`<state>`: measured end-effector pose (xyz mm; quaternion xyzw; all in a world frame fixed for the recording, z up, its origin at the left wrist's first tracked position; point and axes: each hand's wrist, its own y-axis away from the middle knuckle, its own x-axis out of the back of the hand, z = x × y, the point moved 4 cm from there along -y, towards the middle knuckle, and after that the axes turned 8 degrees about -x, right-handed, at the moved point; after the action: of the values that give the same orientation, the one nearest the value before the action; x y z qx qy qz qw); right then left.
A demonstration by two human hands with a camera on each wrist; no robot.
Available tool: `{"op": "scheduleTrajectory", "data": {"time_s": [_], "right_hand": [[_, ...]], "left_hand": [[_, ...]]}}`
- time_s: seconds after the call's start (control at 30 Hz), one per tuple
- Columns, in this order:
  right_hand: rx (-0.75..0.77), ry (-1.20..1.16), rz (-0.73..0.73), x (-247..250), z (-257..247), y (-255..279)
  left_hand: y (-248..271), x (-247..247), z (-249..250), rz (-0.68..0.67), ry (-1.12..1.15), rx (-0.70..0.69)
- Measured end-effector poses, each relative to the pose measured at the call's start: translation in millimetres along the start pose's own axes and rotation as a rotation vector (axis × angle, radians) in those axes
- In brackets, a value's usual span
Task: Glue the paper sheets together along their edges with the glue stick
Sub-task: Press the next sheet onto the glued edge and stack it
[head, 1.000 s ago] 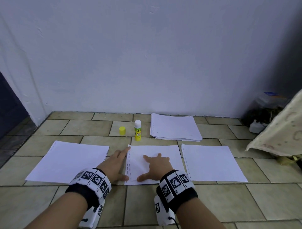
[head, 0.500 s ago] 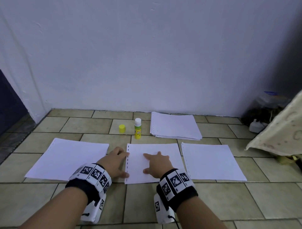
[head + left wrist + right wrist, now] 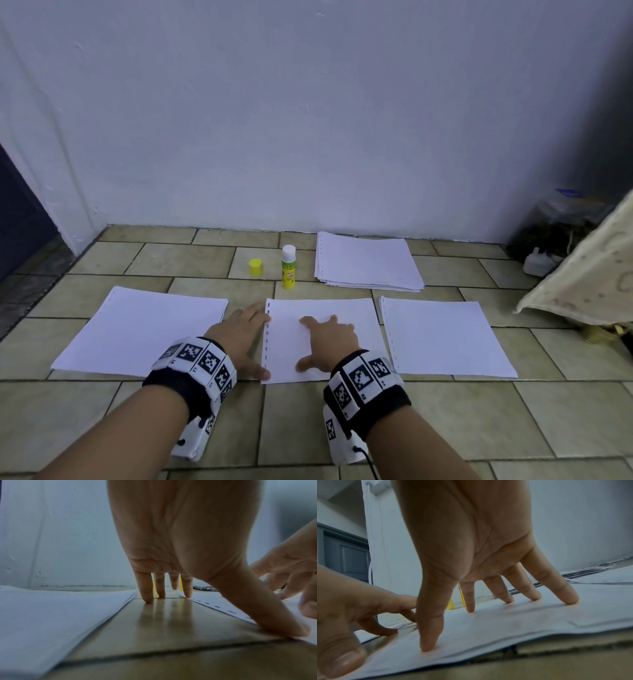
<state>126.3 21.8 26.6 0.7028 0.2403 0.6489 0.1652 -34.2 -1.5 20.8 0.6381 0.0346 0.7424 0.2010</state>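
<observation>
The head camera looks down and forward from above at the tiled floor (image 3: 308,428) and wall. Each wrist camera sits low, almost at floor level, very close behind its own fingers, facing the wall. All three share the middle sheet (image 3: 342,308) with its punched edge (image 3: 221,607).

Three separate lots of paper are laid in a row on the floor: the left paper (image 3: 137,332), the middle sheet (image 3: 329,308) and the right sheet (image 3: 442,339). One stack of sheets (image 3: 368,262), one glue stick (image 3: 288,267) and one yellow cap (image 3: 256,267) are counted near the floor's far edge. Two hands are seen.
</observation>
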Motion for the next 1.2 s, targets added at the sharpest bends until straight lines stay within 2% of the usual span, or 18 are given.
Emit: {"op": "scheduleTrajectory", "data": {"time_s": [0.13, 0.27, 0.5, 0.87, 1.2], "right_hand": [[0.038, 0.040, 0.035, 7, -1, 8], [0.052, 0.030, 0.049, 3, -5, 7], [0.036, 0.036, 0.058, 6, -5, 6], [0.066, 0.084, -0.049, 12, 4, 12], [0.097, 0.101, -0.061, 10, 6, 10]], "left_hand": [[-2, -1, 0, -0.042, -0.018, 0.017], [2, -1, -3, -0.074, 0.081, -0.016], [3, -1, -13, -0.019, 0.295, -0.025], [4, -5, -9, 0.028, 0.252, -0.021], [5, -5, -5, -0.027, 0.176, 0.001]]}}
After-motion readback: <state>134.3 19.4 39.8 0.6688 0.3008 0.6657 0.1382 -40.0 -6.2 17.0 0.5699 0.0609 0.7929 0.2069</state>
